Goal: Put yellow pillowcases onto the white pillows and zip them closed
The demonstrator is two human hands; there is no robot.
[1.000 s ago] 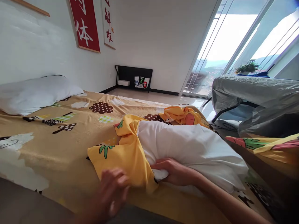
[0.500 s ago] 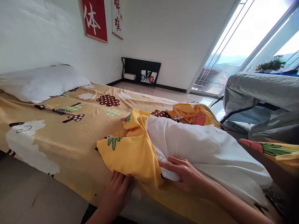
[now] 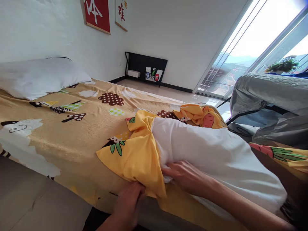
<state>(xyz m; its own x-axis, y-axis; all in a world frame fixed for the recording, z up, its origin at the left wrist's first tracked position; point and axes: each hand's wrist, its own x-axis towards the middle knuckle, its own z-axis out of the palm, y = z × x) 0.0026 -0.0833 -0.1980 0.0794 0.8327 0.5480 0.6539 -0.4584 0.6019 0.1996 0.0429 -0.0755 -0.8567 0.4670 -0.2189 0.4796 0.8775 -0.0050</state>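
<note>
A white pillow (image 3: 207, 147) lies on the bed, its left end inside the mouth of a yellow pillowcase (image 3: 134, 157) printed with green leaves. My left hand (image 3: 130, 202) is closed on the pillowcase's near edge, at the side of the mattress. At the opening, my right hand (image 3: 185, 175) grips the pillow's near corner, its fingertips partly hidden by white cloth and the case's edge. The case's far left part lies flat on the tan patterned blanket (image 3: 79, 138).
Another white pillow (image 3: 48, 77) rests at the bed's left end. Crumpled yellow cloth (image 3: 199, 115) lies behind the pillow, and more yellow cloth (image 3: 286, 155) is at right. A plastic-covered piece of furniture (image 3: 271, 96) stands near the window. A black low shelf (image 3: 146, 65) is against the wall.
My right hand has pushed the pillow's corner left, deeper into the case's opening. My left hand has moved slightly right and closed tighter on the case's edge. The view has tilted down slightly.
</note>
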